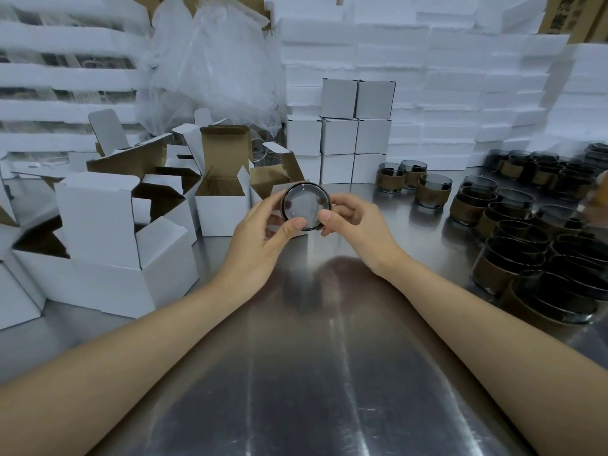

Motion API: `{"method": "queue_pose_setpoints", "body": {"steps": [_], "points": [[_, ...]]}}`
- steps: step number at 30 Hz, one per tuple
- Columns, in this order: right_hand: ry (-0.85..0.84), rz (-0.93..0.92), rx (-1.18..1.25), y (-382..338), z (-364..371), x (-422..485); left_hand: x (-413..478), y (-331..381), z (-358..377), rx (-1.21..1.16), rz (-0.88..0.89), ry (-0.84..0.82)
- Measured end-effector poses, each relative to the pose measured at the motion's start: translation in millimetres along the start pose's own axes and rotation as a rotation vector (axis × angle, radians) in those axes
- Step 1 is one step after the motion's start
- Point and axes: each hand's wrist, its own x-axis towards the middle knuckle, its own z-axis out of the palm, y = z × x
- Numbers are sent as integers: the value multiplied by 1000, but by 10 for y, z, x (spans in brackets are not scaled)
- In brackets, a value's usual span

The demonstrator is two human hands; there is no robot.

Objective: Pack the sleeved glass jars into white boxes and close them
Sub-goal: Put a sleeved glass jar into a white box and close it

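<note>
Holding: your left hand (263,233) and right hand (357,222) pinch the jar (306,207) between them, base toward you, above the table (329,357).
Slip: glass could drop from fingertips.
Open box (221,210): flaps may snag it.

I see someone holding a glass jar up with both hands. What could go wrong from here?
1. The jar is pinched between the left hand and right hand over the hard metal table; a slip might crack it.
2. The open box behind it has raised flaps that the jar could catch on.
3. The sleeved jars crowd close to the right forearm, so a careless sweep could knock them.
</note>
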Motion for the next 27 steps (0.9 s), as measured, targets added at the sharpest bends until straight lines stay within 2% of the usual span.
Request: {"method": "queue_pose_setpoints", "body": {"steps": [11,17,27], "points": [[-43,-156,-192,12,35,-27,12,-68,2,78,32,40],[-34,-214,-243,0,42,-36,1,-47,8,46,44,50],[-46,-180,-301,71,19,3,-7,-19,18,154,78,36]]}}
